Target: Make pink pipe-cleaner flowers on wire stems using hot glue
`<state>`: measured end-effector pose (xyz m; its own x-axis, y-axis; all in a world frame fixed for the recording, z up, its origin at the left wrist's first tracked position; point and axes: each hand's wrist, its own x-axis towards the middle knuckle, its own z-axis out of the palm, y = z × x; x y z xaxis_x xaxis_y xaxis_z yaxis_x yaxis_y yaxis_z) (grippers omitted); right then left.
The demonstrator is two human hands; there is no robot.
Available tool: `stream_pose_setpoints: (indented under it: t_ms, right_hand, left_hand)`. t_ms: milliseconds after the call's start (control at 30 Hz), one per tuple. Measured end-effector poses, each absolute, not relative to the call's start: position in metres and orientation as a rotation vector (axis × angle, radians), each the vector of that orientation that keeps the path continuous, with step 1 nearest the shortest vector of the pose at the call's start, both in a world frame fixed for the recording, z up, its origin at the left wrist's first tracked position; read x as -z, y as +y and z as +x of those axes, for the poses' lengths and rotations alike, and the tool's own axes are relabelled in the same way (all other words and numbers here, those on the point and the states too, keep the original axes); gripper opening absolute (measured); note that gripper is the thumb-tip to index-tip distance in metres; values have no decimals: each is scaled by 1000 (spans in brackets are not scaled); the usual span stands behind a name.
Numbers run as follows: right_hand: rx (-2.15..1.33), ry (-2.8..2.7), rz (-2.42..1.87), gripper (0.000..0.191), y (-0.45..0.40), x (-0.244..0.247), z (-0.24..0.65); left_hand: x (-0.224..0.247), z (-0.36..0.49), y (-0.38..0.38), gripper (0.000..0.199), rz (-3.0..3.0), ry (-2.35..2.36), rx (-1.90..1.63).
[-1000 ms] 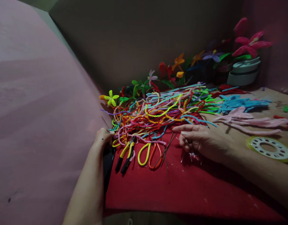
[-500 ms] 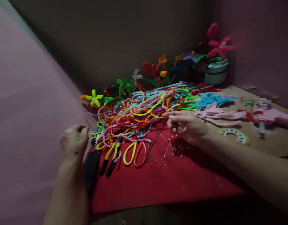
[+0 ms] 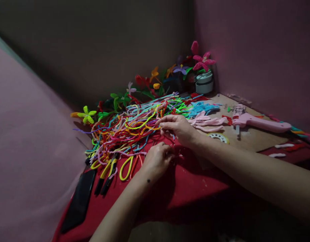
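My right hand [image 3: 179,130] is raised at the front of a tangled heap of colourful pipe cleaners [image 3: 134,122], thumb and forefinger pinched together; anything between them is too small to make out. Just below it, my left hand [image 3: 158,157] reaches low over the red cloth, its fingers curled down among thin white-tipped sticks [image 3: 180,155], mostly hidden by the hand. Whether it holds one of these I cannot make out. Left of that hand lie a yellow loop handle [image 3: 126,168] beside a red one, and black-and-yellow pliers [image 3: 106,176].
A black phone [image 3: 79,200] lies at the table's left edge. On a brown board [image 3: 248,143] at right are a pink glue gun [image 3: 264,123], a tape roll [image 3: 218,136] and pink fuzzy pieces [image 3: 207,121]. Fuzzy flowers [image 3: 86,115] and a grey-green container [image 3: 204,84] line the back.
My left hand has come from the far left across to the white-tipped sticks, below my right hand. The right hand keeps its pinch. The view has shifted, showing more of the phone and glue gun.
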<state>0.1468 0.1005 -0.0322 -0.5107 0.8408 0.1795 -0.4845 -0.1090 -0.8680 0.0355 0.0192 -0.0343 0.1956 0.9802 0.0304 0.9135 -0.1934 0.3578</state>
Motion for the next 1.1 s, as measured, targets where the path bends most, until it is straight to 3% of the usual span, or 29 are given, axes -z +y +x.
stream_pose_setpoints:
  t_ms: [200,333,700,867,1100]
  right_hand:
    - [-1620,-1297,-533,8,104,34,156]
    - [-1556,-1339,-575,8,103,35,159]
    - [-1706,-1309,-629,11,98,43,154]
    - [-1776,-1372,-574,19,94,54,148]
    - [-1715,-1361,-610,16,92,53,150]
  left_hand:
    - [37,49,25,20,2396,1864,104]
    - [39,43,25,20,2385,1828,167]
    - [24,15,26,22,1384,1632,-974]
    - [31,17,28,26,1287,1590,-1155]
    - [33,20,26,25,1147,1398,-1204]
